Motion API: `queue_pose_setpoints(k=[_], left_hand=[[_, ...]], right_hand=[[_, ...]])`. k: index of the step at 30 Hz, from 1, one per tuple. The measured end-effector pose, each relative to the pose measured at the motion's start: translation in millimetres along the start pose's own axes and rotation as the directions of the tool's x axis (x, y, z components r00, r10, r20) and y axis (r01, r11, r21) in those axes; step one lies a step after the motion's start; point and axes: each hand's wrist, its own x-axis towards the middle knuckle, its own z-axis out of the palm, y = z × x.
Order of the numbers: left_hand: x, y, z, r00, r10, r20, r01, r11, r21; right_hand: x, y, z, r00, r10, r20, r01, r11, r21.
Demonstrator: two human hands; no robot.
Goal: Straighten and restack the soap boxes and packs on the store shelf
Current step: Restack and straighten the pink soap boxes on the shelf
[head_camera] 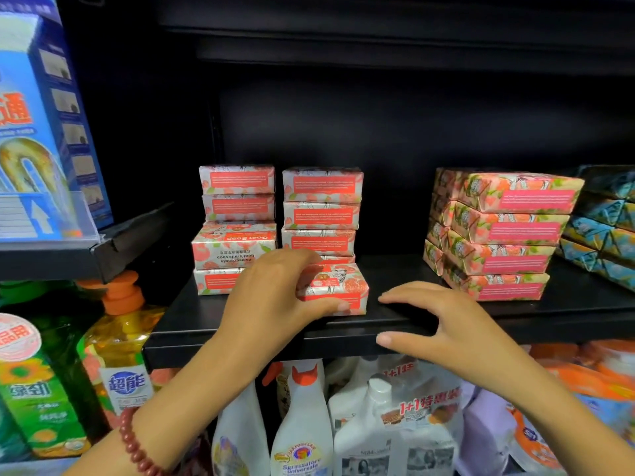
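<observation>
- The black shelf [446,324] runs across the middle, with a dark back wall behind it and the soap set toward its rear.
- A tall blue box [44,115] stands on a higher shelf at the upper left.
- A stack of four pink flowered packs [505,235] sits near the shelf's right end, each pack stepped a little out of line with the one below.
- Blue patterned packs [604,228] are piled just beside them at the far right edge.
- The left stack of soap boxes [237,228] stands at the shelf's left end. Its third box from the top juts forward, with its label upside down.
- The middle stack [321,214] stands just beside it, its lowest box partly hidden.
- A yellow pump bottle [117,338] and white spray bottles [302,424] stand below the shelf.
- The right hand [443,321] is over the shelf's front edge with its fingers spread and relaxed, holding nothing.
- The left hand [275,297] grips a single soap box [338,286], fingers over its top and thumb along its front.
- That box rests near the shelf's front edge, in front of the middle stack.
- A red bead bracelet [137,444] circles the left wrist.
</observation>
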Motion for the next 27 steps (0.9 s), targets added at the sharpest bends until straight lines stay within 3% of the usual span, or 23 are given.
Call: queue_pose_setpoints(k=[6,27], left_hand=[[-12,-4,-10,0.999,0.048,0.017,-0.049,0.997,0.053],[12,-5,5,1.0,0.02,0.02,-0.022,0.994,0.104]], right_hand=[[-4,2,7,0.999,-0.044,-0.006,0.042,0.988,-0.15],[-9,5,11,0.999,-0.03,-0.045,0.021,0.984,-0.176]])
